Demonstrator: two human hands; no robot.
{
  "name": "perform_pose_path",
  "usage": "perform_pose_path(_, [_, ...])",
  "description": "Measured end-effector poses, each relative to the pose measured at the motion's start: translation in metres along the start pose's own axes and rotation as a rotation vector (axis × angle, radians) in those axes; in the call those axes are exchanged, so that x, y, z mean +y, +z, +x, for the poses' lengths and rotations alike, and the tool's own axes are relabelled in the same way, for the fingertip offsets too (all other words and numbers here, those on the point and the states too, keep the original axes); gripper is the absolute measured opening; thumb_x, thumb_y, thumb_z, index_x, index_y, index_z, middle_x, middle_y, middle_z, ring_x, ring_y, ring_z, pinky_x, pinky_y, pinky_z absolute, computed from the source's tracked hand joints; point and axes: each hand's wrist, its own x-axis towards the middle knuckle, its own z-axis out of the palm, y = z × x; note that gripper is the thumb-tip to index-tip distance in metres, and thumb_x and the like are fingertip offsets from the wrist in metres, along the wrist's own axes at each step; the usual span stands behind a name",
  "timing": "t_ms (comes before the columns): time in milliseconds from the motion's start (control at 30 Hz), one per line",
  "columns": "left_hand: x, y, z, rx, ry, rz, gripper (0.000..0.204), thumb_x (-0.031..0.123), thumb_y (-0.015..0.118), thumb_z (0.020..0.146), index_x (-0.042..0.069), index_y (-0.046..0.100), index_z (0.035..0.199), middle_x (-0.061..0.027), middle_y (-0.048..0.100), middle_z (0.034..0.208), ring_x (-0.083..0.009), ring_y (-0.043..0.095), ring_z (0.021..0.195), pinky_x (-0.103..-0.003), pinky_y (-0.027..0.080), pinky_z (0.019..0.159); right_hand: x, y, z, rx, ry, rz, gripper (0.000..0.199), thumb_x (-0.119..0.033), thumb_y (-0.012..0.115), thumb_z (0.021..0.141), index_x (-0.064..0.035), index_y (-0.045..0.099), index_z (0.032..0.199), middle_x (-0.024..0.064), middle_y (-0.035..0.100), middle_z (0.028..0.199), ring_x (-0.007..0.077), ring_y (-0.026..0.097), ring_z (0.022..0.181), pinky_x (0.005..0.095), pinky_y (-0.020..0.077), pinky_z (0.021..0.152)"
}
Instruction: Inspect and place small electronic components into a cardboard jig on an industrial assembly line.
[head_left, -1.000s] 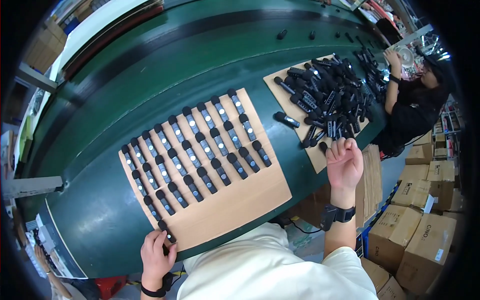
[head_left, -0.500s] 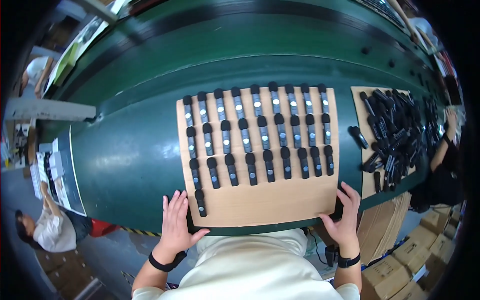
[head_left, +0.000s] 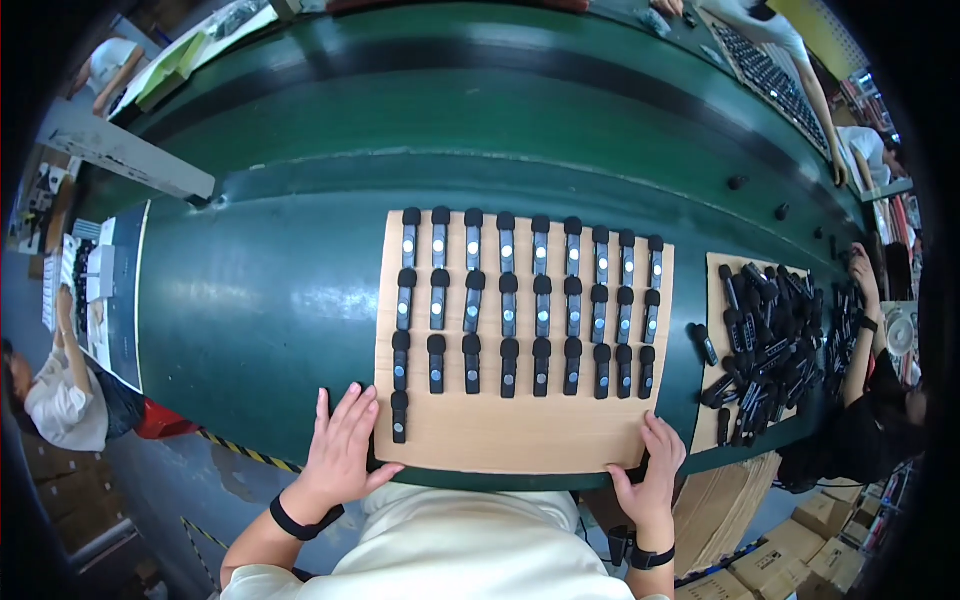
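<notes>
28 mics (head_left: 542, 300) lined up on board (head_left: 520, 430)

On the worktop (head_left: 250, 300), the board's lower left corner is bracketed by the left hand (head_left: 343, 445), fingers spread. 3 rows of 9 are formed, with 1 mic below at left. The lower right corner is touched by the right hand (head_left: 650, 472), also spread. Farther right, a heap (head_left: 765, 350) is carried by a 2nd board (head_left: 708, 430).
</notes>
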Motion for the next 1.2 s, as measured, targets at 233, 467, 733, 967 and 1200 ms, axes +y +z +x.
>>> perform_pose_path(233, [0.006,0.0,0.004,0.029,-0.009,0.025,0.098,0.041,0.079,0.074,-0.002,0.028,0.146,-0.0232,0.038,0.148,-0.0409,0.033,0.14,-0.067,0.013,0.113,0.004,-0.001,0.005,0.015,-0.033,0.023,0.071,-0.016,0.079,0.068,-0.004,0.046,0.13,0.0194,0.05,0.14,0.0389,0.048,0.125,0.0483,0.0314,0.105])
perform_pose_path(467, [0.007,0.004,0.002,0.055,-0.002,0.058,0.097,0.038,0.08,0.073,-0.002,0.028,0.145,-0.0229,0.037,0.149,-0.0407,0.033,0.141,-0.067,0.013,0.113,0.009,0.005,0.002,0.073,-0.074,0.055,0.072,-0.014,0.08,0.066,-0.0035,0.047,0.129,0.019,0.051,0.139,0.0383,0.048,0.124,0.0484,0.0318,0.104])
perform_pose_path(733, [0.007,0.01,0.002,0.058,0.01,0.06,0.098,0.036,0.08,0.072,-0.001,0.027,0.146,-0.0231,0.036,0.149,-0.0418,0.031,0.141,-0.068,0.012,0.113,0.011,0.002,0.003,0.071,-0.058,0.05,0.069,-0.015,0.08,0.066,-0.0038,0.05,0.127,0.0183,0.053,0.136,0.0371,0.048,0.124,0.0482,0.033,0.103])
perform_pose_path(967, [0.005,0.016,-0.002,0.077,0.016,0.061,0.097,0.038,0.077,0.073,-0.002,0.027,0.146,-0.0253,0.034,0.149,-0.0443,0.031,0.14,-0.068,0.013,0.112,0.036,-0.044,0.04,0.063,-0.122,0.012,0.062,-0.014,0.08,0.069,-0.0054,0.054,0.125,0.0178,0.055,0.125,0.0375,0.049,0.118,0.0461,0.0364,0.102])
perform_pose_path(1200, [-0.006,0.022,-0.007,0.128,0.035,0.015,0.091,0.042,0.071,0.078,-0.002,0.027,0.145,-0.0274,0.033,0.148,-0.0475,0.029,0.139,-0.068,0.014,0.112,0.069,-0.107,0.168,0.196,-0.204,-0.154,0.045,-0.007,0.072,0.077,-0.0042,0.058,0.119,0.0154,0.059,0.118,0.0352,0.051,0.115,0.0422,0.0392,0.101])
